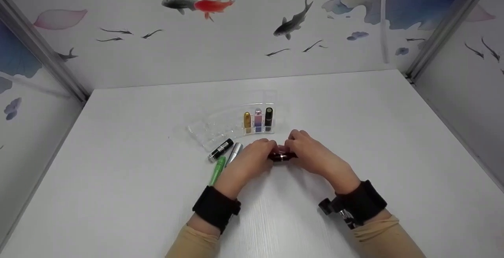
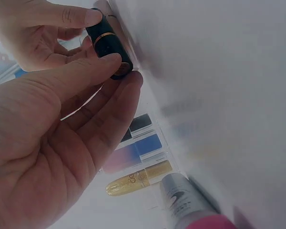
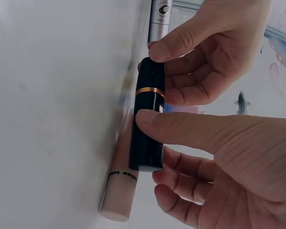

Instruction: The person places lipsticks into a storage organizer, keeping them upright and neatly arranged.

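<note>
A dark lipstick tube point(image 1: 281, 157) with a thin gold band is held level between both hands, low over the table. My left hand point(image 1: 256, 157) pinches one end between thumb and fingers; my right hand point(image 1: 313, 153) pinches the other, with the thumb flat along its side in the right wrist view. The cap and base meet at the gold band point(image 3: 150, 90). Just behind it lies a pale pink tube point(image 3: 120, 191) with dark lettering. Beside my left hand are a silver tube point(image 1: 235, 152), a green tube point(image 1: 217, 170) and a black tube point(image 1: 220, 150).
Beyond the hands lies a clear plastic organizer point(image 1: 200, 135) with compartments. At its right end stand a gold lipstick point(image 1: 247, 121), a pink-and-blue lipstick point(image 1: 258, 119) and a black lipstick point(image 1: 269, 118). Printed panels enclose the white table point(image 1: 130, 163) at the back and sides.
</note>
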Available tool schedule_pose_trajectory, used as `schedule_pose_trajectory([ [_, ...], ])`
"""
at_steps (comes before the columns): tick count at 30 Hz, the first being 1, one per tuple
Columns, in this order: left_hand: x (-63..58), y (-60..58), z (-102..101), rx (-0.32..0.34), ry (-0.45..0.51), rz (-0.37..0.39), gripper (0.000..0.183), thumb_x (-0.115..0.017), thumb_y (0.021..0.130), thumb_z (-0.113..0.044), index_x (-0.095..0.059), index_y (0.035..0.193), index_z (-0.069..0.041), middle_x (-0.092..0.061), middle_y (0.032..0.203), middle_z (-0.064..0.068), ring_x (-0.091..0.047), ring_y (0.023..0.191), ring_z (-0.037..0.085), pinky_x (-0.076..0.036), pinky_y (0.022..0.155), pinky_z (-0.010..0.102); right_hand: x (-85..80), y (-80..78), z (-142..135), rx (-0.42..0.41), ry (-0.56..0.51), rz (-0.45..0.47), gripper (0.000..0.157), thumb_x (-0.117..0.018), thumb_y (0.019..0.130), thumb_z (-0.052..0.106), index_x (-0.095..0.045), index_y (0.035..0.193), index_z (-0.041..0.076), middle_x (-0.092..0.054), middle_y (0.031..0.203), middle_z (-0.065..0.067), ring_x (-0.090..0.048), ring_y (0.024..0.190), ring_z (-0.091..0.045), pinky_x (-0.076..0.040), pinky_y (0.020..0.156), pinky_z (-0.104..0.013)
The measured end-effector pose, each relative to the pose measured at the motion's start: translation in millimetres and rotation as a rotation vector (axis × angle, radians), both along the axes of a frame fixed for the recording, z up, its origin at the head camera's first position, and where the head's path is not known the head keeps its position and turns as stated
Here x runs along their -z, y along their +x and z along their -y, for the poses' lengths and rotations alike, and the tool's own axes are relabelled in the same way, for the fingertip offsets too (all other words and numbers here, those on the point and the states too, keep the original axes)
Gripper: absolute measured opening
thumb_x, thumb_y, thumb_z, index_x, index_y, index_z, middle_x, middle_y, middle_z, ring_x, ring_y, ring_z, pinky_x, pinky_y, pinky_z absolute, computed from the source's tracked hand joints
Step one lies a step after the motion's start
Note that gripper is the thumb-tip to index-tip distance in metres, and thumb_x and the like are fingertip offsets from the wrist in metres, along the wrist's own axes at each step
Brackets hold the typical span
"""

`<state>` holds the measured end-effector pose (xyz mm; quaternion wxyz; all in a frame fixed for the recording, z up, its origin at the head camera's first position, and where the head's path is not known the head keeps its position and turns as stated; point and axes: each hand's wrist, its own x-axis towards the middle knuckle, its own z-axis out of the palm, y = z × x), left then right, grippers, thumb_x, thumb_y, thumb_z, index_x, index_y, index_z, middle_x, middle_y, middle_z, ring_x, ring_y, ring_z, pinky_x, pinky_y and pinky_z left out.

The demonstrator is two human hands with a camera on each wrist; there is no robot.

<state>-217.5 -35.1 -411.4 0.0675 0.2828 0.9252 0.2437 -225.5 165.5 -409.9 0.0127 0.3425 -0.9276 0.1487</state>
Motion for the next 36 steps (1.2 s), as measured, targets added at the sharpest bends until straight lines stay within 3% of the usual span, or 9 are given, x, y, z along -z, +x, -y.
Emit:
schedule_pose_trajectory([
  [6,-10.3,-7.2,14.7,0.014,0.215,0.012,0.019,-0.072,0.096,0.001,-0.067,0.115,0.001,-0.069,0.113,0.016,-0.067,0.107,0.031,-0.055,0.096,0.043,-2.8,-4.6,-1.7,-0.037,-0.127,0.005,0.013,-0.079,0.089,-0.004,-0.067,0.093,0.001,-0.061,0.089,-0.007,-0.058,0.087,-0.027,-0.051,0.078,-0.042],
  [10,-15.8,-11.1,19.0,-0.042,0.393,0.009,0.019,-0.071,0.099,-0.001,-0.065,0.117,0.002,-0.070,0.112,0.014,-0.071,0.105,0.028,-0.059,0.089,0.035,-5.3,-6.0,1.1,-0.043,-0.219,0.026,0.013,-0.076,0.093,-0.004,-0.067,0.102,0.000,-0.066,0.096,-0.010,-0.063,0.090,-0.026,-0.055,0.080,-0.043],
  [15,-19.1,-9.9,14.9,-0.145,0.617,-0.045,0.025,-0.074,0.098,-0.005,-0.065,0.121,0.000,-0.070,0.113,0.011,-0.071,0.105,0.022,-0.060,0.085,0.025,-6.1,-6.1,5.6,-0.061,-0.359,-0.013,0.025,-0.074,0.094,-0.004,-0.064,0.117,-0.003,-0.070,0.106,-0.014,-0.070,0.094,-0.027,-0.060,0.079,-0.042],
  [20,-19.2,-8.5,11.2,-0.196,0.737,-0.075,0.027,-0.073,0.099,-0.010,-0.066,0.124,-0.003,-0.071,0.115,0.009,-0.070,0.109,0.018,-0.060,0.086,0.026,-7.6,-4.5,13.0,-0.023,-0.495,-0.043,0.030,-0.073,0.095,-0.004,-0.064,0.124,-0.003,-0.072,0.109,-0.013,-0.071,0.096,-0.025,-0.062,0.077,-0.039],
  [27,-22.6,-10.1,15.3,-0.220,0.791,-0.086,0.027,-0.072,0.100,-0.009,-0.068,0.126,-0.002,-0.072,0.119,0.009,-0.070,0.110,0.018,-0.060,0.088,0.026,-10.5,-1.4,25.0,0.019,-0.552,-0.061,0.039,-0.074,0.095,-0.003,-0.063,0.133,-0.003,-0.073,0.113,-0.013,-0.072,0.099,-0.026,-0.062,0.078,-0.036],
  [32,-24.9,-10.7,21.4,-0.294,0.736,-0.142,0.028,-0.074,0.097,-0.005,-0.069,0.124,-0.004,-0.073,0.116,0.007,-0.070,0.108,0.017,-0.059,0.089,0.025,-12.3,1.0,34.1,-0.005,-0.567,-0.092,0.049,-0.071,0.097,-0.005,-0.055,0.143,-0.004,-0.066,0.130,-0.018,-0.070,0.110,-0.029,-0.062,0.080,-0.037],
  [36,-26.1,-11.2,25.2,-0.350,0.682,-0.197,0.029,-0.076,0.095,-0.004,-0.070,0.123,-0.005,-0.074,0.113,0.006,-0.070,0.107,0.016,-0.058,0.091,0.025,-12.7,2.4,40.4,-0.023,-0.594,-0.065,0.053,-0.068,0.098,-0.005,-0.051,0.148,-0.004,-0.059,0.142,-0.020,-0.067,0.120,-0.030,-0.062,0.082,-0.038],
])
